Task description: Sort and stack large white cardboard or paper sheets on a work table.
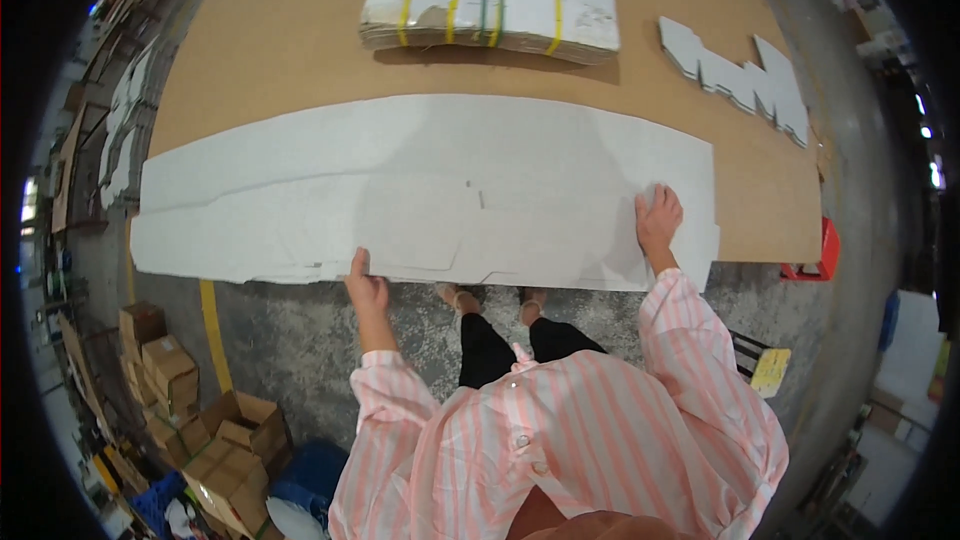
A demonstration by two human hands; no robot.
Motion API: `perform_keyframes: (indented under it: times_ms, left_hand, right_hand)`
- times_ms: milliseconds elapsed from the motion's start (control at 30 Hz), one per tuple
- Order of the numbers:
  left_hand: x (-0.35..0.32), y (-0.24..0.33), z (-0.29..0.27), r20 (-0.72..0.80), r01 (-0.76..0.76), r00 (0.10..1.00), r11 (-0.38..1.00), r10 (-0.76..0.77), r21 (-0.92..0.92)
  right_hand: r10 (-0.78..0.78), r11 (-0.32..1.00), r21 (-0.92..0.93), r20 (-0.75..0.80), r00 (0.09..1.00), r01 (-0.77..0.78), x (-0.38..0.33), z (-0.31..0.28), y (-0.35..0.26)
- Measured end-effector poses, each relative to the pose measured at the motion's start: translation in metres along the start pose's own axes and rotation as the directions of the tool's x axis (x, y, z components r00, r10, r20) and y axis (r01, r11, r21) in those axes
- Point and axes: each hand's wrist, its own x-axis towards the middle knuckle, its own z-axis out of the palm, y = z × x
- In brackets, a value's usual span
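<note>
Fingers of my left hand (366,287) curl over the near edge of the white cardboard sheet (430,190), pinching it about midway along; my right hand (658,220) lies flat and spread on the sheet's right end. I see its long axis run left to right across the brown board (290,30), so most of the unheld length stretches leftward, nearer my left hand

Person: long-sleeved shirt (590,430) in pink and white vertical stripes, buttoned down the front with small white buttons, cuffs at both wrists, black trousers (520,345), open sandals (495,298).
</note>
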Motion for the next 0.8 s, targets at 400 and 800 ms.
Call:
perform_keyframes:
  times_ms: [400,800]
  left_hand:
    - [-0.034,-0.002,0.042,-0.016,-0.298,0.947,0.897,0.32,0.327]
    - [-0.019,-0.012,0.032,-0.08,-0.177,0.975,0.94,0.208,0.292]
  right_hand:
    - [0.195,0.944,-0.314,0.284,0.939,-0.101,0.166,-0.024,0.023]
    - [0.142,0.985,-0.112,0.072,0.987,-0.133,0.145,-0.008,0.044]
